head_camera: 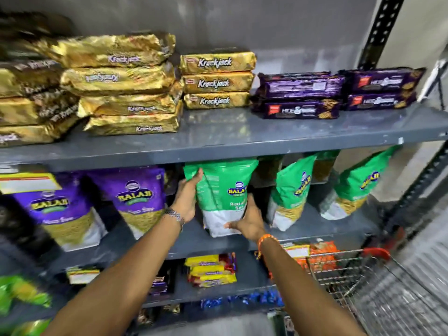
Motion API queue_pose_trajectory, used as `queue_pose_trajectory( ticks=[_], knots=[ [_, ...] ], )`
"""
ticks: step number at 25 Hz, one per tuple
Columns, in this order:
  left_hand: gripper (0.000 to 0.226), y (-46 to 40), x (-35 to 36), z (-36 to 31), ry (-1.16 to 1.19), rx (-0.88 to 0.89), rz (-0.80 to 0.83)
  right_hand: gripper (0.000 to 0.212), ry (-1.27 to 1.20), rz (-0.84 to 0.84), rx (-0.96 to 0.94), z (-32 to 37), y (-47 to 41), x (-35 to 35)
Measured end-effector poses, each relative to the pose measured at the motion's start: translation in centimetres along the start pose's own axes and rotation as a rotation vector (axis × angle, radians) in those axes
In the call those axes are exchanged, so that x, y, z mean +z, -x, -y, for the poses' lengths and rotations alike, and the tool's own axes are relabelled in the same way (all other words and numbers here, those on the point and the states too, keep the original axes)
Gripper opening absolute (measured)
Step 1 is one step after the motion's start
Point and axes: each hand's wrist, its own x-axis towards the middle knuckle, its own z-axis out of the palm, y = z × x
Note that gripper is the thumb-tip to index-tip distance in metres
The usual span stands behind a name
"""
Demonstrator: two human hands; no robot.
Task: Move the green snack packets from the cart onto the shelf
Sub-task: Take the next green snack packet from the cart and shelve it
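Note:
A green Balaji snack packet (221,190) stands upright on the middle shelf (194,241), held between both hands. My left hand (186,200) grips its upper left edge, fingers over the top corner. My right hand (247,220) clasps its lower right side near the white base. Two more green packets (291,190) (356,187) stand to the right on the same shelf. The wire cart (358,275) with a red handle sits at the lower right; no green packets show inside it.
Purple Balaji packets (138,197) stand left of the held packet. Gold Krackjack packs (215,81) and purple biscuit packs (300,98) fill the shelf above. Yellow and dark packs (211,270) lie on the lower shelf. A black slotted upright (380,32) bounds the right side.

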Motion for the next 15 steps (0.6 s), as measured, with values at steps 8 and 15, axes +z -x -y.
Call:
queue_pose_trajectory(
  ticks=[8, 15],
  knots=[
    [0.036, 1.2, -0.8, 3.5, 0.122, -0.141, -0.090, 0.110, -0.002, 0.151, 0.110, -0.6, -0.5, 0.1],
    [0.075, 2.5, 0.3, 8.2, 0.206, -0.318, -0.133, 0.073, -0.035, 0.162, 0.132, -0.8, 4.0, 0.9]
  ],
)
